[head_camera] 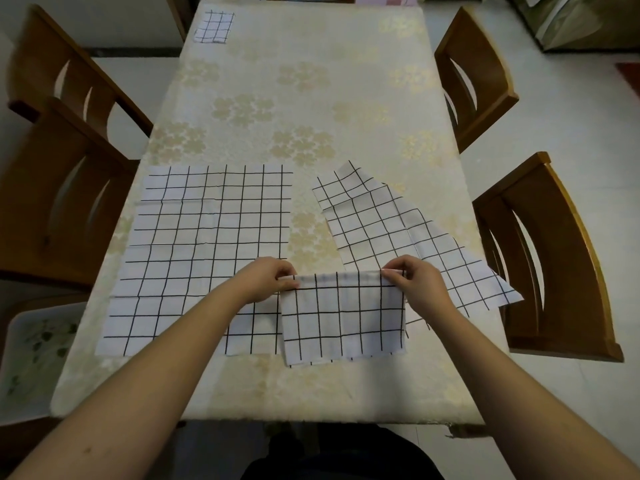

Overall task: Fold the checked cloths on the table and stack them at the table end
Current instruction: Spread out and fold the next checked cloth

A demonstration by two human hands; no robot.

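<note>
I pinch the far edge of the folded cloth (343,317), my left hand (266,277) clamped on its left corner, my right hand (414,282) on its right. Its long axis runs hand to hand, across me. From this cloth, the finished stack (213,27) lies far ahead and leftward at the worktop (311,98) end, so my left hand is nearer.

Checked cloths (207,237) white, black grid; tablecloth (304,98) cream, pale gold floral; chairs (485,74) brown wood.
</note>
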